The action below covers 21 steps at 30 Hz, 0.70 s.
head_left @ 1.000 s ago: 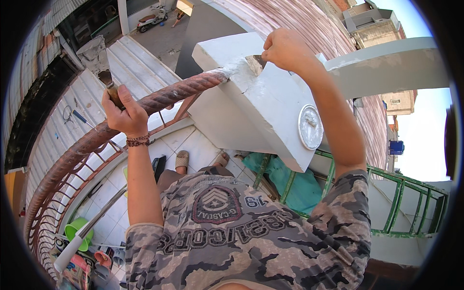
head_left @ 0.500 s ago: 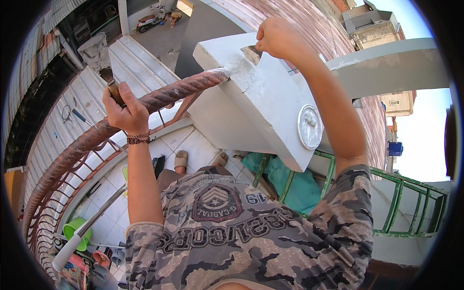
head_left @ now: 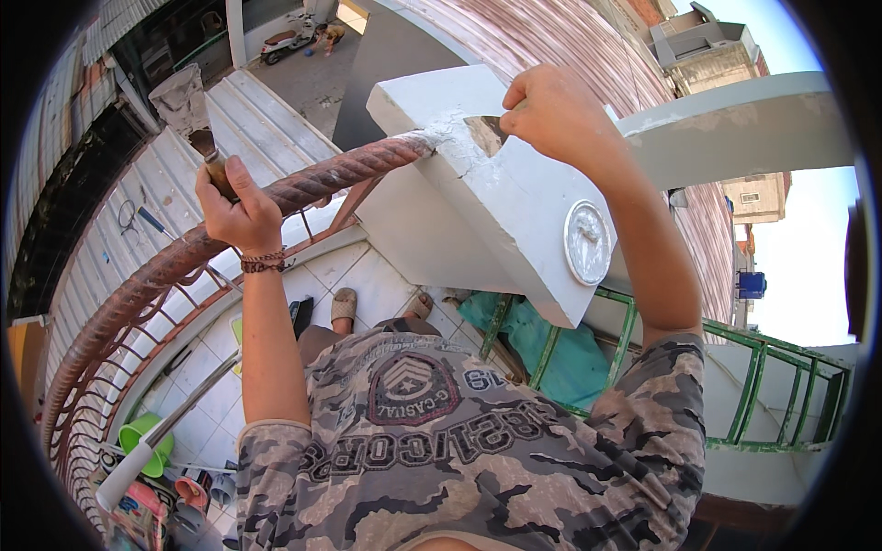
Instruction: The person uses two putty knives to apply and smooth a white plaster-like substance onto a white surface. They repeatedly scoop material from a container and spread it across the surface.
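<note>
My left hand (head_left: pixel 234 207) grips a putty knife's wooden handle (head_left: pixel 217 171) above the twisted rust-brown railing (head_left: pixel 312 184); grey paste (head_left: pixel 176 96) is heaped on its blade. My right hand (head_left: pixel 547 115) is closed on a metal scraper (head_left: pixel 485 134), whose blade lies against the white concrete pillar (head_left: pixel 487 220) beside a patch of white filler (head_left: pixel 446 129) where the railing meets it. A round moulded medallion (head_left: pixel 584 242) is on the pillar's face. The scraper's handle is hidden in my fingers.
A green metal ladder (head_left: pixel 627 335) and teal sheet (head_left: pixel 533 340) lie below right. A long pole (head_left: pixel 184 413), green bucket (head_left: pixel 147 441) and assorted items are below left. Corrugated roofing (head_left: pixel 248 129) lies beyond the railing. A person (head_left: pixel 329 37) bends beside a parked scooter (head_left: pixel 285 41).
My right hand rose leftward, then came down and right along the pillar top with the scraper. My left hand stays nearly still. The distant person has come further into sight by the scooter.
</note>
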### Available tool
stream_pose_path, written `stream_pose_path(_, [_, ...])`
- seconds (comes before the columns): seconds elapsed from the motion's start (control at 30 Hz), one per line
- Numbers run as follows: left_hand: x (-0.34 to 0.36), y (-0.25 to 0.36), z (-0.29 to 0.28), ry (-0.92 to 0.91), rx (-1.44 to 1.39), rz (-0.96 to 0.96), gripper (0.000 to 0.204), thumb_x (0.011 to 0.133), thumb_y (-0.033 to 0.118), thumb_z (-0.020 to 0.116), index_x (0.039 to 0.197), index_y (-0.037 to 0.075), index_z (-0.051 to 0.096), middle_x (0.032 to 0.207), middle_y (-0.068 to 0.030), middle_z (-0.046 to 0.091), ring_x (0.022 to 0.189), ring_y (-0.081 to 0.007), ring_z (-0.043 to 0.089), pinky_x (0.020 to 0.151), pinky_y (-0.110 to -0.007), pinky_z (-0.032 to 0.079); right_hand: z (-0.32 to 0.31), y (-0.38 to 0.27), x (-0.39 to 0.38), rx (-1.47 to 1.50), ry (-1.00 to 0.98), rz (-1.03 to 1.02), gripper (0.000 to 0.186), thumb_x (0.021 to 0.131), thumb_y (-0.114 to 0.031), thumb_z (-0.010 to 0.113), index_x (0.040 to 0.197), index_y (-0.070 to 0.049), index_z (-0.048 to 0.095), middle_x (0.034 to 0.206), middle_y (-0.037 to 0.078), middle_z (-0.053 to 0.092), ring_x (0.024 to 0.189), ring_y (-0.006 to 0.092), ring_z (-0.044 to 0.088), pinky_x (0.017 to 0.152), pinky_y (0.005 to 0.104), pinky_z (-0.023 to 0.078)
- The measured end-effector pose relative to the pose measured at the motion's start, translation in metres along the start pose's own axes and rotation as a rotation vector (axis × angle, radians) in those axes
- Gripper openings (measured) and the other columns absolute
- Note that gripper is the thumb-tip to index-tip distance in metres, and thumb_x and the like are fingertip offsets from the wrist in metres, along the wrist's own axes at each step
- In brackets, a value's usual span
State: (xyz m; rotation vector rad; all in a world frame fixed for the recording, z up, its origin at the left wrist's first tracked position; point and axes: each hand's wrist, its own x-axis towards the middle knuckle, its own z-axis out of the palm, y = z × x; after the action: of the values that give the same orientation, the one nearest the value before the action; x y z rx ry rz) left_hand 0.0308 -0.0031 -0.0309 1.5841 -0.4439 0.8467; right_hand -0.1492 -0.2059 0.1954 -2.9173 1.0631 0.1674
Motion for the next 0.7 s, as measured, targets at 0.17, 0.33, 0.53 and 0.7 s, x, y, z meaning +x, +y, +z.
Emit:
stream_pose_path(0.17, [-0.003, 0.001, 0.003, -0.010, -0.025, -0.062, 0.029, 0.095, 0.019, 0.064, 0.106, -0.008, 0.062, 0.081, -0.0108, 0.065, 0.066, -0.0160, 0.058, 0.062, -0.027, 0.049, 0.035, 0.017, 0.005, -0.100, -0.013, 0.062, 0.020, 0.074, -0.014, 0.071, 0.087, 0.001, 0.074, 0.079, 0.020, 0.071, 0.077, 0.0315, 0.070, 0.077, 0.0384, 0.055])
stream_pose_path(0.33, [-0.004, 0.002, 0.002, -0.027, -0.025, -0.125, 0.031, 0.095, 0.021, 0.065, 0.105, -0.008, 0.062, 0.079, -0.0107, 0.066, 0.066, -0.0167, 0.058, 0.062, -0.028, 0.050, 0.054, -0.017, -0.007, -0.157, 0.013, -0.127, 0.022, 0.074, -0.014, 0.072, 0.088, 0.002, 0.074, 0.080, 0.020, 0.071, 0.078, 0.0315, 0.070, 0.077, 0.0382, 0.055])
stream_pose_path(0.53, [-0.005, -0.007, 0.000, -0.030, 0.017, -0.113, 0.030, 0.095, 0.022, 0.065, 0.104, -0.007, 0.063, 0.079, -0.0106, 0.066, 0.067, -0.0168, 0.058, 0.064, -0.029, 0.050, 0.027, -0.017, -0.013, 0.025, -0.021, -0.038, 0.022, 0.075, -0.013, 0.071, 0.090, 0.002, 0.074, 0.082, 0.019, 0.071, 0.079, 0.0309, 0.070, 0.078, 0.0376, 0.055])
stream_pose_path(0.7, [-0.005, -0.009, 0.005, -0.023, -0.013, -0.128, 0.029, 0.096, 0.023, 0.064, 0.104, -0.005, 0.063, 0.078, -0.0101, 0.065, 0.066, -0.0176, 0.058, 0.064, -0.029, 0.049, 0.036, -0.005, -0.003, -0.060, -0.023, -0.020, 0.020, 0.075, -0.012, 0.070, 0.090, 0.001, 0.074, 0.083, 0.018, 0.071, 0.079, 0.0308, 0.069, 0.078, 0.0374, 0.055])
